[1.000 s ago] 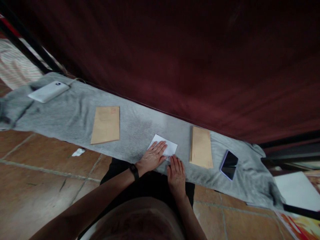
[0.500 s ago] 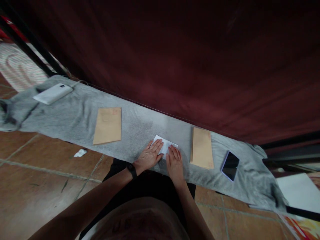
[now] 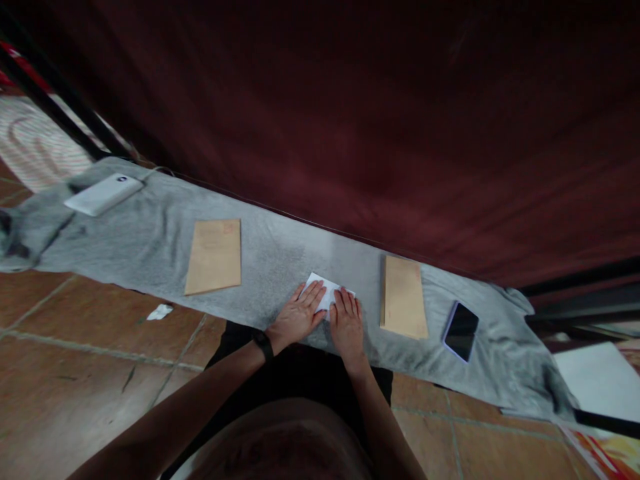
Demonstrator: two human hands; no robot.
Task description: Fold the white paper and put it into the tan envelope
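Observation:
A small white sheet of paper (image 3: 327,300) lies flat on the grey cloth in front of me, its middle and far edge showing between my hands. My left hand (image 3: 299,315), with a dark band at the wrist, rests on the paper's left part, fingers stretched out. On its right part lies my right hand (image 3: 347,327), palm down with the fingers extended. Both hands partly cover the sheet. To the left is a brown envelope (image 3: 214,257); to the right, a small stack of brown envelopes (image 3: 403,297).
Grey cloth (image 3: 280,250) covers the long narrow surface. A phone with a dark screen (image 3: 461,331) lies at the right, and a white device with a cable (image 3: 104,195) at the far left. A dark red curtain (image 3: 350,133) hangs behind. Crumpled white paper (image 3: 160,312) is on the tiled floor.
My right hand has shifted slightly left and down over the paper. My left hand stays almost in place. The view has tilted a little.

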